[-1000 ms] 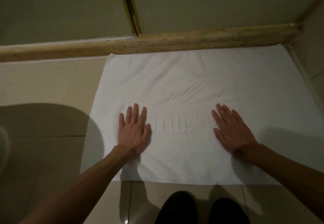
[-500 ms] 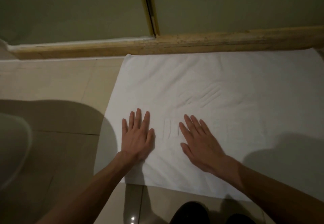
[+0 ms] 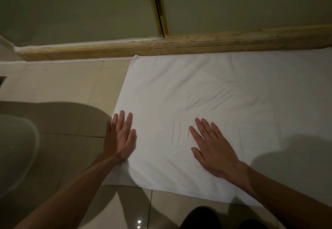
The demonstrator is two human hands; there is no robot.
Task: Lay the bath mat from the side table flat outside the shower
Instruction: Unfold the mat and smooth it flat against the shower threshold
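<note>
Already the mat [image 3: 206, 88] lies spread on the tiled floor [image 3: 68, 85], filling the centre and right of the frame, its far edge tucked against the wooden sill [image 3: 197, 44] that runs beneath the shower glass [image 3: 71, 8] in the upper half. I have both palms down on it: my left hand [image 3: 119, 137] sits at the mat's left border, fingers together and flat, its outer edge just over the tile; my right hand [image 3: 213, 149] rests lower centre, fingers slightly fanned and pressed into the cloth, gripping nothing. I judge this to be soft, light terry, limp with no stiffness of its own. The embossed ridges and shallow creases near the middle show how readily it takes a dent, so it should smooth under a flat sweep but also bunch if I push too hard. On glossy tile I expect it to slide easily. If I need to shift it, I would pinch a corner or the near hem at the bottom of the frame and tug gently, rather than drag from the middle. A pale curved fixture [image 3: 16, 149] sits at lower left, clear of the mat.
</note>
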